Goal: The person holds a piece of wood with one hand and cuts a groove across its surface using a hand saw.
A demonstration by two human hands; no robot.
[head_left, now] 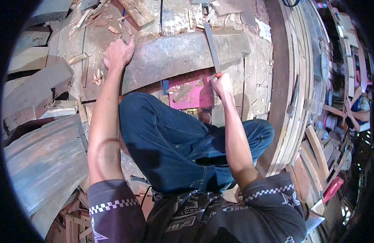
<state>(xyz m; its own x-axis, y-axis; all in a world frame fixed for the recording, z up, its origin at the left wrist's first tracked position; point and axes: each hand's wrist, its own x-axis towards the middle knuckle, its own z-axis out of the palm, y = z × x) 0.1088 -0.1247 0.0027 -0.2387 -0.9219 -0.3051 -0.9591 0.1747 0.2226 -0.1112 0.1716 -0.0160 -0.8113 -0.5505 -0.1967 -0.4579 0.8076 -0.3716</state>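
In front of my bent knees lies a wide, worn wooden board (170, 56), slanting up to the right. My left hand (118, 53) is closed at its left end, thumb up and fingers curled; the wrist partly hides the grip. A tool with a long, flat steel blade (212, 46) is in my right hand (222, 85), whose fingers wrap its handle. Some red shows where the blade meets the fist. The blade points away from me and crosses the board near its right part.
Wood chips and a thick offcut (137, 12) litter the planks beyond the board. A pink sheet (191, 95) with scraps lies near my knees. Stacked boards (45, 154) fill the left side. Long timbers (292, 81) run along the right, and another person (359, 107) sits farther off.
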